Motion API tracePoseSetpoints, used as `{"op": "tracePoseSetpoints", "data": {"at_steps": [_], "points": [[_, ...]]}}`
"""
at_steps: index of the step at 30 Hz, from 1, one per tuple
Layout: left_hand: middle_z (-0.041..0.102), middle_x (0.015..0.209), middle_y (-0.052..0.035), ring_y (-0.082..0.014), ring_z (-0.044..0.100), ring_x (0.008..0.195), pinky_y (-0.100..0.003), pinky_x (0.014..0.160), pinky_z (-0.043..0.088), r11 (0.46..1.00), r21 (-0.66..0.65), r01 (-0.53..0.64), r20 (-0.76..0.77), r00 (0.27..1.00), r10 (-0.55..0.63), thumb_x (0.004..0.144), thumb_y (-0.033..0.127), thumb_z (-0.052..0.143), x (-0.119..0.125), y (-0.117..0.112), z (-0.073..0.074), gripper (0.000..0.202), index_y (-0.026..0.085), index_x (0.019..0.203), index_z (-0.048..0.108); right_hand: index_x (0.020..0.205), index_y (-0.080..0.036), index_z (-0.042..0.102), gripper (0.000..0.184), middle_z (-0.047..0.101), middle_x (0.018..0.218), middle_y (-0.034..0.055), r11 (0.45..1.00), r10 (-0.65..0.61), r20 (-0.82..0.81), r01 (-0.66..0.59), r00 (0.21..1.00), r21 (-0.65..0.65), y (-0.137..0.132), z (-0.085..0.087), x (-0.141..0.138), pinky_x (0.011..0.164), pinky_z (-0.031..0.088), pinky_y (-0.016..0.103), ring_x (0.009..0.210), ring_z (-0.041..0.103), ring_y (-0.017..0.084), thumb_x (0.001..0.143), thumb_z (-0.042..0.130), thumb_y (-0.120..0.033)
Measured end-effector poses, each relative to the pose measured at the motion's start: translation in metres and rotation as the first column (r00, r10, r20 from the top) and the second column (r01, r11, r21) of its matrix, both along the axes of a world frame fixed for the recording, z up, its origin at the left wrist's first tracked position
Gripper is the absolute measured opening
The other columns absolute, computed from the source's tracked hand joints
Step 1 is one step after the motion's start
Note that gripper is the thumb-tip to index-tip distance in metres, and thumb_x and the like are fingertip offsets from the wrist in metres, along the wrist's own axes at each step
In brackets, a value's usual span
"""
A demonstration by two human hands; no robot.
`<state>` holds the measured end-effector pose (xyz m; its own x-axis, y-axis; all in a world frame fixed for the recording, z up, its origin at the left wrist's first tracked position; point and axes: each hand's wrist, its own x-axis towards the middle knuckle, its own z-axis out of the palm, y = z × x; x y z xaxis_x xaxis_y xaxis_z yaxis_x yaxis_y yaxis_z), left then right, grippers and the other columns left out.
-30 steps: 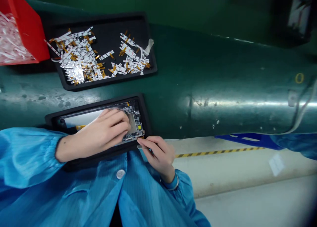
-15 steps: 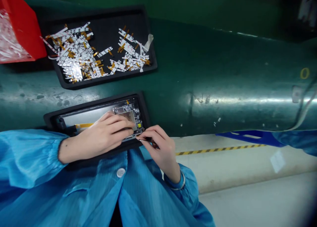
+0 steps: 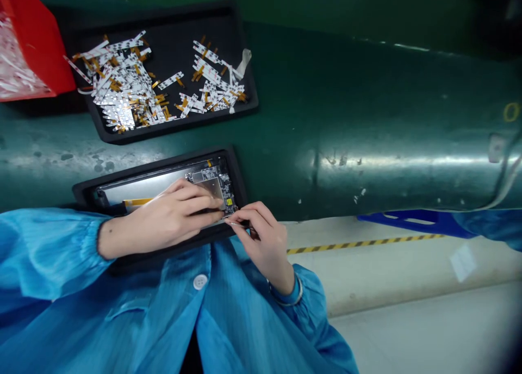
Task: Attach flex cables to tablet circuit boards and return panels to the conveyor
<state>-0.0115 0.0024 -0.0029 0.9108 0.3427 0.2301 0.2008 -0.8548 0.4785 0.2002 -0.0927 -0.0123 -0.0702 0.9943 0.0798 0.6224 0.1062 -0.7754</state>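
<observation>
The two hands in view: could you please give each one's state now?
Left hand: over the circuit board; grip hidden, cannot tell.
Right hand: closed, pinching a small thin piece.

A smooth dark-green bench top (image 3: 285,140) with worn, scuffed patches carries an open red plastic bin (image 3: 43,42), a shallow black rectangular tray (image 3: 175,39) just beside it, a second black rectangular tray (image 3: 237,173) at the near edge, and tiny white scraps (image 3: 362,192) farther right.
</observation>
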Motion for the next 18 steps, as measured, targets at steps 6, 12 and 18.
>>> {"op": "tracePoseSetpoints", "data": {"at_steps": [6,12,18], "points": [[0.070,0.120,-0.0056,-0.0218,0.061,0.110,-0.037,0.084,0.041,1.000,0.008,0.011,-0.020,1.000,-0.011,0.107,0.028,0.036,0.000,0.001,-0.002,0.033,0.021,0.126,0.062,0.077,-0.021,0.052,0.033,0.053,0.079,-0.0030,0.983,-0.176,0.040,0.178,0.984,-0.048,0.006,-0.004,0.007,0.048,0.037,0.022,0.057,0.047,0.008,0.085,0.074,-0.044],[0.070,0.121,-0.0061,-0.0239,0.061,0.110,-0.039,0.081,0.042,0.985,0.112,0.131,-0.130,0.985,-0.116,0.106,0.020,0.033,-0.002,0.010,0.005,0.038,0.022,0.137,0.054,0.075,-0.021,0.045,0.045,0.048,0.075,-0.0045,0.977,-0.100,-0.080,0.083,0.992,-0.199,0.019,-0.006,0.017,0.053,0.038,0.022,0.060,0.045,0.009,0.080,0.075,-0.055],[0.068,0.121,-0.0073,-0.0264,0.061,0.113,-0.040,0.075,0.044,0.933,0.284,0.221,-0.252,0.956,-0.150,0.099,0.008,0.036,0.004,0.007,0.015,0.040,0.020,0.129,0.060,0.077,-0.021,0.044,0.050,0.048,0.077,-0.0044,0.945,-0.012,-0.173,-0.046,0.985,-0.325,0.031,0.000,0.025,0.056,0.038,0.022,0.064,0.046,0.009,0.074,0.080,-0.055]]}}
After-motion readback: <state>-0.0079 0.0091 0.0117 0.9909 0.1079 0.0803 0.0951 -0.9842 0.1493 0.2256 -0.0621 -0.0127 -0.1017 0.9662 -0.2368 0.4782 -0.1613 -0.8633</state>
